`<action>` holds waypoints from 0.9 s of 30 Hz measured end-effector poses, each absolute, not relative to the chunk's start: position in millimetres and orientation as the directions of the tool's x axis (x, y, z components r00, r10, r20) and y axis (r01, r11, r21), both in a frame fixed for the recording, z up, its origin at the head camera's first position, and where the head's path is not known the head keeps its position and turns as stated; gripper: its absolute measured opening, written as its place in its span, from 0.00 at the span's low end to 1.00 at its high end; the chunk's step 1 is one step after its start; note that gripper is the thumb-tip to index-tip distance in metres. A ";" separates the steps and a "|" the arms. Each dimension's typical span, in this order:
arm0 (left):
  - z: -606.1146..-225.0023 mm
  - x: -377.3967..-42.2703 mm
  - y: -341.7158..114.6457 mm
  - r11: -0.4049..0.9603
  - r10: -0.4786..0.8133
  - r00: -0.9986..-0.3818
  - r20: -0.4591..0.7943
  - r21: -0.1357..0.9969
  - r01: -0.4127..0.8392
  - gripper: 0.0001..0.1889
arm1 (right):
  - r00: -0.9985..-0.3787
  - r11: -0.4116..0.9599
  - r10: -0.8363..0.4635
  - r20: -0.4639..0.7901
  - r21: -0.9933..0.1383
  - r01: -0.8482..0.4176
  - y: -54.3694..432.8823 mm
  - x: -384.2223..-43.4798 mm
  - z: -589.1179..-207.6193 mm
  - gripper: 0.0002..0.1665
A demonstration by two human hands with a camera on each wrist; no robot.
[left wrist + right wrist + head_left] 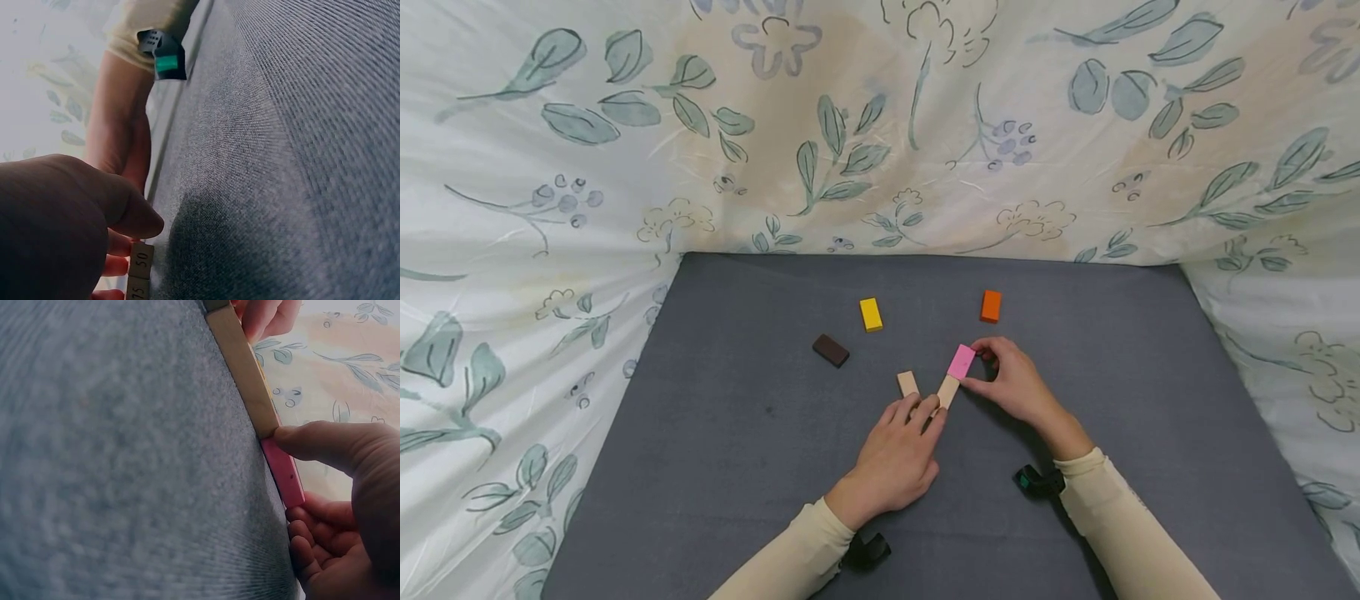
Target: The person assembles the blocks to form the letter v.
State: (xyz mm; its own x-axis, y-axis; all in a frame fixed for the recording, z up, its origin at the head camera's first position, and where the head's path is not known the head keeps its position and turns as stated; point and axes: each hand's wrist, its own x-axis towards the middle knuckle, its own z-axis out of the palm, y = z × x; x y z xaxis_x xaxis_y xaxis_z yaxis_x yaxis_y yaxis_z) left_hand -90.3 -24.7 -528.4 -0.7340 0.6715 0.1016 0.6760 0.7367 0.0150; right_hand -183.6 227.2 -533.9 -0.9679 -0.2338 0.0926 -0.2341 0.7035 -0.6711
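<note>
A pink block (961,362) lies on the table end to end with a plain wooden block (948,392). My right hand (1011,379) pinches the pink block, thumb at the joint with the wooden one and a fingertip at its far end. My left hand (895,458) rests its spread fingers over the near ends of that wooden block and a second wooden block (907,383), which slants the other way. Under the left fingers the blocks' near parts are hidden. In the left wrist view, small block ends marked 50 (142,260) and 75 (137,289) show beside the fingers.
Farther back on the grey tabletop (737,467) are a dark brown block (831,351), a yellow block (871,315) and an orange block (991,307). Floral cloth (880,167) hangs behind and along both sides. Black camera mounts (1037,482) sit at both wrists.
</note>
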 end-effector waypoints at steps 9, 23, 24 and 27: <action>-526.9 -89.6 -25.0 0.742 0.666 -0.740 0.089 0.020 0.670 0.30 | -0.961 0.703 -0.254 0.108 -0.661 -0.260 229.3 -184.0 -534.5 0.34; -526.3 -91.1 -24.5 0.741 0.668 -0.740 0.085 0.021 0.671 0.30 | -0.953 0.690 -0.283 0.107 -0.668 -0.280 230.7 -186.4 -530.5 0.31; -526.3 -90.8 -24.5 0.741 0.667 -0.740 0.084 0.021 0.671 0.30 | -0.953 0.689 -0.281 0.109 -0.669 -0.280 230.8 -186.2 -530.9 0.32; -526.0 -90.1 -24.3 0.741 0.667 -0.741 0.080 0.025 0.671 0.30 | -0.954 0.685 -0.278 0.108 -0.674 -0.276 231.8 -186.3 -532.6 0.31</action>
State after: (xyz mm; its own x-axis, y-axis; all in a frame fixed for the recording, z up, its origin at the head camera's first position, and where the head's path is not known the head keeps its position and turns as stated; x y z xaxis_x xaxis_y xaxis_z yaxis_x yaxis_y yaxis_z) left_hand -90.1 -24.3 -526.0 -0.7406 0.6671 0.0799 0.6705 0.7415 0.0246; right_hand -186.3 231.8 -532.6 -0.9544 -0.2785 0.1079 -0.2761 0.6848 -0.6744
